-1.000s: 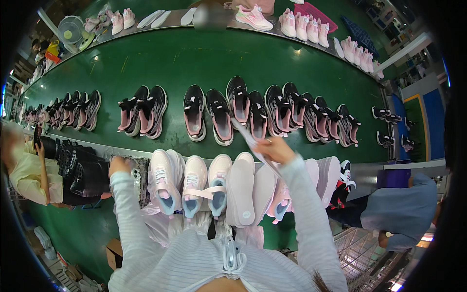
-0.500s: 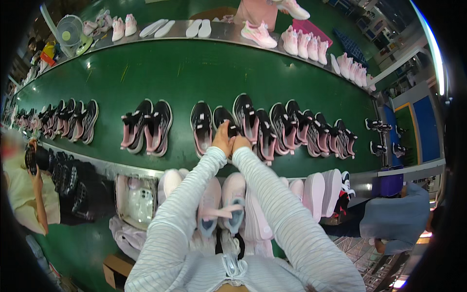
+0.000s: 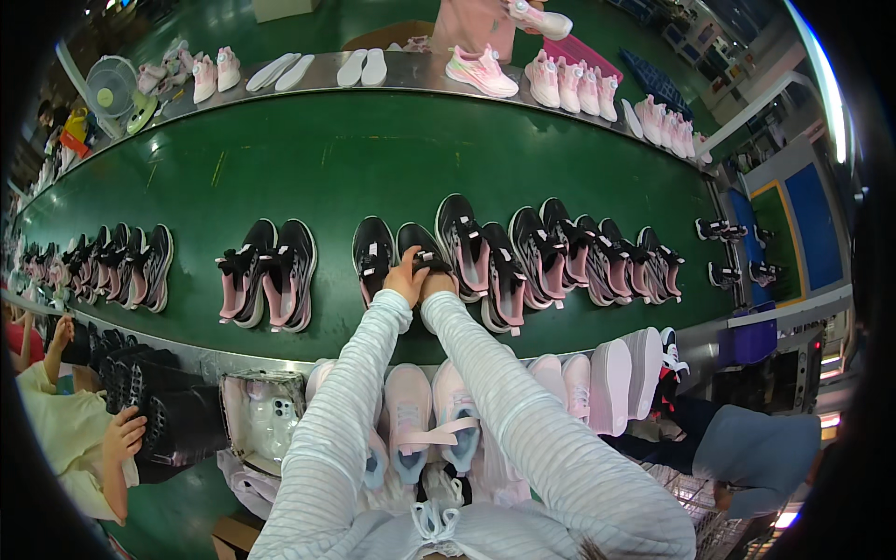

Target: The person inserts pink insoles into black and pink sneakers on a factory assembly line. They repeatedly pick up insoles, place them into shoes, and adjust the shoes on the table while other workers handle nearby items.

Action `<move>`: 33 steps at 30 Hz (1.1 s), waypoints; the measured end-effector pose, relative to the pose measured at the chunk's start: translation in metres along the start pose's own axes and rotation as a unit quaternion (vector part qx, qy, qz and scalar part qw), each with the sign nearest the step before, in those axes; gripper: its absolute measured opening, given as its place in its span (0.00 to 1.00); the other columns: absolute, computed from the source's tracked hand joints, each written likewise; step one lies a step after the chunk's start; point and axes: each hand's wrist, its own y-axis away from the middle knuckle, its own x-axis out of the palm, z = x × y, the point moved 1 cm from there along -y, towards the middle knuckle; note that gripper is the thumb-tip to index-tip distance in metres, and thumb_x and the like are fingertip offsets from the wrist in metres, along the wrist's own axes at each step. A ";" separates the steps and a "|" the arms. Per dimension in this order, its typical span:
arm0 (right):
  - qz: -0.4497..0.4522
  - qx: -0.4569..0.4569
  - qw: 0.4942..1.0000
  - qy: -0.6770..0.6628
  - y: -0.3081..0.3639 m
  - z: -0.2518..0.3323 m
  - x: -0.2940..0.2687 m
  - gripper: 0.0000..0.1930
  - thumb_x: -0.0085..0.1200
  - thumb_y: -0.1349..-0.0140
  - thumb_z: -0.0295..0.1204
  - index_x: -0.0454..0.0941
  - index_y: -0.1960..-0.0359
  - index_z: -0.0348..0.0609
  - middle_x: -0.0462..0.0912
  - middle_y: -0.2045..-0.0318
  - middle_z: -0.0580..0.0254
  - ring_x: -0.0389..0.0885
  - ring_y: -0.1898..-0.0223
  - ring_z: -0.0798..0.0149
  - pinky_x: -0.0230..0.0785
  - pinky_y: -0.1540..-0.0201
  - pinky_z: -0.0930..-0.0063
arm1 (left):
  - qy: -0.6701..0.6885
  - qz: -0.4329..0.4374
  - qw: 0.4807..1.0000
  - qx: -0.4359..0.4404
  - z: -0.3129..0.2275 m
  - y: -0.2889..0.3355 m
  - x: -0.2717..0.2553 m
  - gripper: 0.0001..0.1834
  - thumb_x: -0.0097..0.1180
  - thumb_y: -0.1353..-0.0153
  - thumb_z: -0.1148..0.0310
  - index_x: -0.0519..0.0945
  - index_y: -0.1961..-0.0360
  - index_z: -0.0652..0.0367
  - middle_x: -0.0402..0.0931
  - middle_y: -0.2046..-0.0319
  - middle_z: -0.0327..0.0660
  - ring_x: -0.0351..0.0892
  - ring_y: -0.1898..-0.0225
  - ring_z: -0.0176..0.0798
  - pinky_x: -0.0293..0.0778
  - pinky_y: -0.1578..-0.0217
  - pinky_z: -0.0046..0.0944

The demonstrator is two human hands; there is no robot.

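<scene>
Both hands are at one black sneaker [image 3: 414, 235] with pink lining, which lies toe away from me on the green belt [image 3: 373, 140]. My left hand [image 3: 405, 280] pinches its upper near the laces and opening. My right hand [image 3: 439, 284] is closed at the heel end, its fingers partly hidden by the shoe. The mate, another black sneaker [image 3: 373, 250], lies just left of it. Close on the right a black and pink sneaker [image 3: 459, 229] begins a row of several more.
A separate pair of black sneakers [image 3: 294, 266] lies to the left. Along my near edge stand pale pink shoes [image 3: 408, 401] and a clear-lined box [image 3: 266, 411]. Pink sneakers [image 3: 481, 73] line the far ledge. Co-workers are at left, right and across the belt.
The view has shifted, so the belt and its shoes sit lower and slightly left. My left fingers have spread onto the sneaker's upper. A co-worker's hand at left now rests on black shoes.
</scene>
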 end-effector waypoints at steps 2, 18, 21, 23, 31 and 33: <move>-0.005 -0.016 1.000 0.013 -0.013 -0.011 0.006 0.17 0.44 0.54 0.35 0.68 0.60 0.47 0.71 0.60 0.58 0.69 0.58 0.62 0.62 0.58 0.70 | 0.046 0.009 0.999 0.013 -0.002 -0.003 0.007 0.25 0.48 0.53 0.67 0.58 0.52 0.54 0.70 0.64 0.53 0.69 0.62 0.52 0.65 0.61 0.39; 0.097 -0.201 0.974 0.026 0.091 -0.071 -0.065 0.12 0.46 0.56 0.37 0.74 0.73 0.45 0.75 0.75 0.51 0.73 0.71 0.53 0.65 0.67 0.62 | -0.217 -0.024 0.974 0.055 -0.044 0.032 0.048 0.17 0.47 0.57 0.74 0.69 0.61 0.63 0.69 0.64 0.51 0.70 0.63 0.49 0.67 0.62 0.42; 0.073 -0.185 0.980 0.004 0.091 -0.056 -0.062 0.10 0.46 0.56 0.39 0.76 0.77 0.51 0.76 0.77 0.57 0.74 0.72 0.54 0.65 0.69 0.63 | -0.328 0.174 0.925 -0.087 -0.018 -0.022 0.083 0.17 0.47 0.56 0.72 0.69 0.61 0.61 0.69 0.62 0.50 0.69 0.62 0.49 0.67 0.62 0.42; 0.006 -0.226 0.972 0.056 0.081 -0.042 -0.041 0.08 0.44 0.59 0.32 0.76 0.82 0.48 0.76 0.80 0.57 0.75 0.77 0.56 0.66 0.75 0.64 | -0.391 0.224 0.888 -0.087 -0.015 -0.036 0.092 0.17 0.47 0.56 0.71 0.69 0.61 0.61 0.69 0.63 0.49 0.69 0.62 0.49 0.67 0.63 0.41; 0.045 -0.158 0.984 0.066 0.075 -0.015 -0.040 0.10 0.42 0.54 0.27 0.76 0.73 0.41 0.77 0.71 0.57 0.76 0.69 0.61 0.68 0.69 0.69 | -0.497 0.279 0.819 -0.070 -0.011 -0.047 0.102 0.17 0.45 0.54 0.70 0.68 0.60 0.60 0.69 0.63 0.47 0.69 0.62 0.47 0.67 0.65 0.40; 0.009 -0.147 0.988 0.042 0.077 -0.015 -0.048 0.08 0.42 0.55 0.27 0.76 0.76 0.45 0.77 0.75 0.59 0.76 0.71 0.60 0.69 0.72 0.70 | -0.500 0.276 0.818 -0.069 -0.007 -0.047 0.092 0.16 0.45 0.53 0.70 0.68 0.60 0.60 0.69 0.64 0.46 0.69 0.62 0.46 0.68 0.65 0.40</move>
